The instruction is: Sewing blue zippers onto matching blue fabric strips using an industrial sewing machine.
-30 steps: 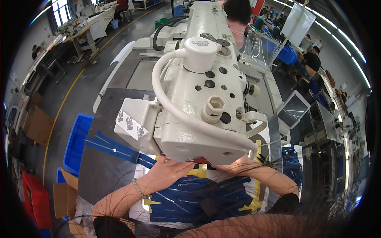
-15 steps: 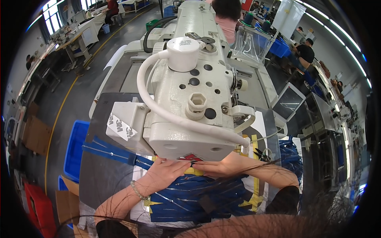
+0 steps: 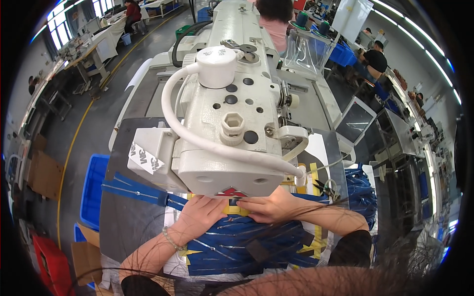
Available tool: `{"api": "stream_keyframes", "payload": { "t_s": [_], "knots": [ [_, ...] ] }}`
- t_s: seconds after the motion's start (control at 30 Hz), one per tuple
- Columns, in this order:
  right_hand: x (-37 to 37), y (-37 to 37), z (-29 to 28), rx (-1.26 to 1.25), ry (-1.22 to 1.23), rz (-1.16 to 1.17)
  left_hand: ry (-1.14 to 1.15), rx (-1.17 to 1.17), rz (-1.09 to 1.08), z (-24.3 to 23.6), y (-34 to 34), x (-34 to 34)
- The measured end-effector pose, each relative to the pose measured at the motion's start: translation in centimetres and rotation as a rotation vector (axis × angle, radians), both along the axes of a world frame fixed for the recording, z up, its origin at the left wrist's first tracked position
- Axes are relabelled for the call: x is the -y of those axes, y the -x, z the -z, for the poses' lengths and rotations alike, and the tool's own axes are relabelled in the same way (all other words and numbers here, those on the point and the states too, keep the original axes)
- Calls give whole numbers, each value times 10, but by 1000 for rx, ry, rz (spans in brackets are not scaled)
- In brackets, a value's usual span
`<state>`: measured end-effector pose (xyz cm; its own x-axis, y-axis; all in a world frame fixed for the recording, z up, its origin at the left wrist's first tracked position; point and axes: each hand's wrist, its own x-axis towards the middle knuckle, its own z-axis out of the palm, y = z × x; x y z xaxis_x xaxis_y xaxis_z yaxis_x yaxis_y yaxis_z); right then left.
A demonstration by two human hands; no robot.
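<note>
My left hand [image 3: 200,217], with a beaded bracelet, rests its lightly bent, extended fingers at the front of the white sewing machine [image 3: 227,167]. My right hand [image 3: 266,207] has its index finger reaching to a small dark blue piece at a yellow patch [image 3: 236,209] under the machine head, other fingers curled; what they hold is unclear. A blue zipper strip [image 3: 128,190] runs in from the left toward my left hand. Several blue zippers [image 3: 237,251] lie below my hands on a taped work surface. Black snips [image 3: 323,190] lie right of my right hand.
A blue bin [image 3: 91,190], a red crate [image 3: 49,266] and cardboard boxes stand left. Bundled blue zippers [image 3: 360,197] lie right, below a tilted screen [image 3: 354,121]. Thread cones [image 3: 302,19], a co-worker in pink [image 3: 271,27] and other workers are farther back.
My right hand has moved leftward, bringing its fingers close to my left hand's at the yellow patch. The whole view has shifted slightly, with the machine now further left in it.
</note>
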<state>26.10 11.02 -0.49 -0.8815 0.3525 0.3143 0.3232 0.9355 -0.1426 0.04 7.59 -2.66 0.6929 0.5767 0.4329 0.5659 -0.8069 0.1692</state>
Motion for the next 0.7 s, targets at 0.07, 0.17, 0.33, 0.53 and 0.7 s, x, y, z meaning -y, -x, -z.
{"api": "stream_keyframes", "payload": {
  "t_s": [0.07, 0.17, 0.33, 0.53, 0.7],
  "knots": [
    [2, 1, 2, -10, 4, 8, 43, -33, -59, -2, 1, 0],
    [1, 0, 3, -7, 1, 13, 34, -31, -74, -2, 0, -1],
    [1, -1, 6, -4, 2, 15, 7, -72, -134, 0, -1, 3],
    [0, -1, 6, -9, 39, 2, -26, -189, -215, 2, -5, 9],
    [0, -1, 6, -31, 41, -8, -39, -200, -212, -1, -7, 10]
  ]
}}
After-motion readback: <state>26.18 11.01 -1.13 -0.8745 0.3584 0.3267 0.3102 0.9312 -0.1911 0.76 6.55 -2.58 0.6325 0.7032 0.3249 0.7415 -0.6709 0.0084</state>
